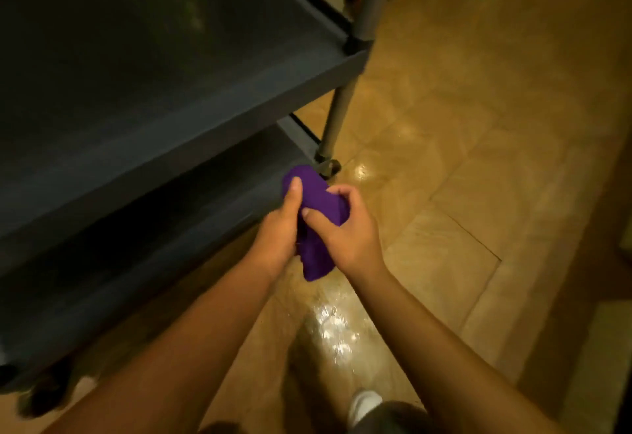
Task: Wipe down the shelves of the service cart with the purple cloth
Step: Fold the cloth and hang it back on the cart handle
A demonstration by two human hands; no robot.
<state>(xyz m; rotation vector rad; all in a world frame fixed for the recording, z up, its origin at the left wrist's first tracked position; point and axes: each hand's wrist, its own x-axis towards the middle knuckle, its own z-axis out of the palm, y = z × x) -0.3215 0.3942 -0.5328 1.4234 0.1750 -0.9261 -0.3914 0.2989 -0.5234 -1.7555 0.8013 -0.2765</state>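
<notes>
The purple cloth (pixel 316 214) is bunched between both hands, just in front of the cart's near right corner. My left hand (pixel 278 232) grips its left side, thumb pressed on top. My right hand (pixel 345 228) closes around its right side, fingers curled over it. A loose end of the cloth hangs down below the hands. The dark grey service cart (pixel 191 119) fills the left: an upper shelf with a raised rim and a lower shelf (pixel 191 201) beneath it in shadow. Neither hand touches the cart.
A grey cart leg (pixel 337 115) runs down to a caster (pixel 328 167) right behind the cloth. Glossy tan floor tiles (pixel 461 160) spread to the right. My shoe (pixel 364 403) shows at the bottom. A dark shape lies under the cart at bottom left.
</notes>
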